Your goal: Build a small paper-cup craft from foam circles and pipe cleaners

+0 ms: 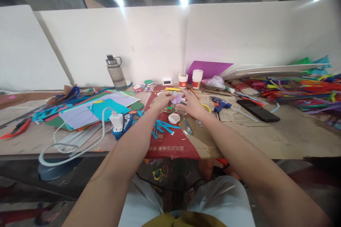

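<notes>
A small lilac paper piece is held up between my two hands over the middle of the table. My left hand pinches its left side with closed fingers. On the other side, my right hand has thumb and fingers curled in at its right edge. Just below lies a round white lid. Blue paper strips are scattered by my left forearm, and a pen lies under my right hand. A green and red round piece shows partly behind the lilac paper.
Left are a power strip with a white cable, coloured paper sheets and a water bottle. Right are a blue glue gun, a black phone and pipe cleaners. Paper cups stand behind my hands.
</notes>
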Demonstrator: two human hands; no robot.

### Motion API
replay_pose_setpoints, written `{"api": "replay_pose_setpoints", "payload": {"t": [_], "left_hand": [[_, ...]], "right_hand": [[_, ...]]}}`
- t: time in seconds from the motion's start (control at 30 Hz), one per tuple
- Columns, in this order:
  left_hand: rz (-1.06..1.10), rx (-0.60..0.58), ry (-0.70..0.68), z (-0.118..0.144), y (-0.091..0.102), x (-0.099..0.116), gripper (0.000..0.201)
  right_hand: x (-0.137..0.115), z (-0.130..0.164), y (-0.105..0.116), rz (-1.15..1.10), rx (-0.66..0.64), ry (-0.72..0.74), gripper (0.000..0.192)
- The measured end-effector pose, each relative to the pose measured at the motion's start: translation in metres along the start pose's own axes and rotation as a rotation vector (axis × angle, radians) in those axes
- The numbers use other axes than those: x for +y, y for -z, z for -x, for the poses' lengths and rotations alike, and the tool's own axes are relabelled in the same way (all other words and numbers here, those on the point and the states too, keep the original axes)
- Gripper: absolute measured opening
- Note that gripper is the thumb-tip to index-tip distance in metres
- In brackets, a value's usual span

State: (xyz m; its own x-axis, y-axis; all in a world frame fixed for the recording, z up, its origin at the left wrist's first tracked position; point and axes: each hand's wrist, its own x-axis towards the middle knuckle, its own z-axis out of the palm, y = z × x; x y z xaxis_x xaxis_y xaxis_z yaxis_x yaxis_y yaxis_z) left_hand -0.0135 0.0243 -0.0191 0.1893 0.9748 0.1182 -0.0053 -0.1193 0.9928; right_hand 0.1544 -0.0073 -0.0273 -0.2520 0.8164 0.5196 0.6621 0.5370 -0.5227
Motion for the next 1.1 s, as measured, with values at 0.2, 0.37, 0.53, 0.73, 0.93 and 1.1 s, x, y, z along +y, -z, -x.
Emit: {"api": "replay_pose_setpoints", "payload": {"t": [0.2,0.37,0.53,0.73,0.93,1.1], "left_hand": [[-0.046,-0.009,-0.008,0.003,-0.007,0.0,0.03],[-0.084,0.003,-0.041,0.003,-0.01,-0.004,0.03],[-0.152,0.131,-0.057,-0.002,-0.001,-0.001,0.035],[-0.977,0.377,0.035,-0.008,0.025,-0.001,0.022],[-1.277,0.217,0.131,-0.007,0.026,-0.012,0.024],[-1.349,0.181,0.092,-0.005,0.022,-0.01,0.019]], "right_hand": [[0.004,-0.001,-0.005,-0.009,0.007,0.014,0.059],[0.009,-0.002,-0.007,-0.002,0.028,0.077,0.053],[0.005,-0.003,-0.006,-0.145,0.051,-0.088,0.044],[-0.001,-0.008,0.006,-1.061,-0.051,-0.569,0.011],[-0.004,-0.014,0.018,-1.293,-0.033,-0.756,0.032],[0.0,-0.015,0.007,-1.199,0.022,-0.765,0.04]]}}
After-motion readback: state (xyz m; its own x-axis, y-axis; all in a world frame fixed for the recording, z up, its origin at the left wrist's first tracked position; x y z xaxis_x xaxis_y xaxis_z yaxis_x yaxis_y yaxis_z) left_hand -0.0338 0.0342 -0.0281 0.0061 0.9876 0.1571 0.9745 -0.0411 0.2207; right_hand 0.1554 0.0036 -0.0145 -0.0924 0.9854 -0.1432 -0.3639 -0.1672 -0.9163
